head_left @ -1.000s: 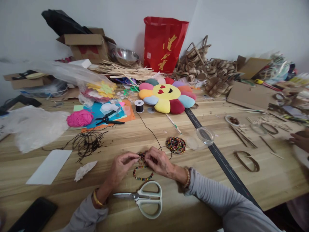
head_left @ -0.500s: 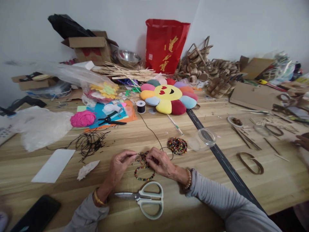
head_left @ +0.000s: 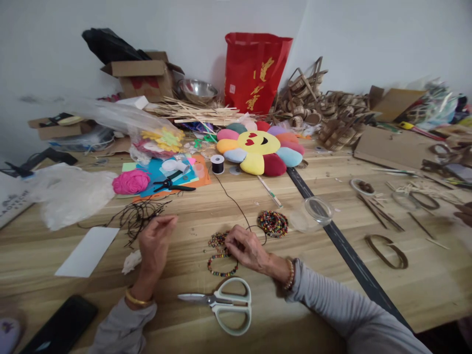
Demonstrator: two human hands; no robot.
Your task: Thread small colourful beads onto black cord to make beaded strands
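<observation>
Soft even daylight, faint shadows, wide-angle bowing at edges — far right edge blurred, centre sharp

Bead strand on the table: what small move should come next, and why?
Probably bring the left hand over to the bead strand: only the right hand grips it, while the left hand hovers apart, fingers pinched, on what I cannot tell.

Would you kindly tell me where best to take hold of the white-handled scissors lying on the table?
Take the scissors by their handle loops, coming down from the right. They lie flat and shut on the table, blades pointing left, loops at the right end near the wrist of the right hand, so fingers probably slip in there clear of the tip.
</observation>
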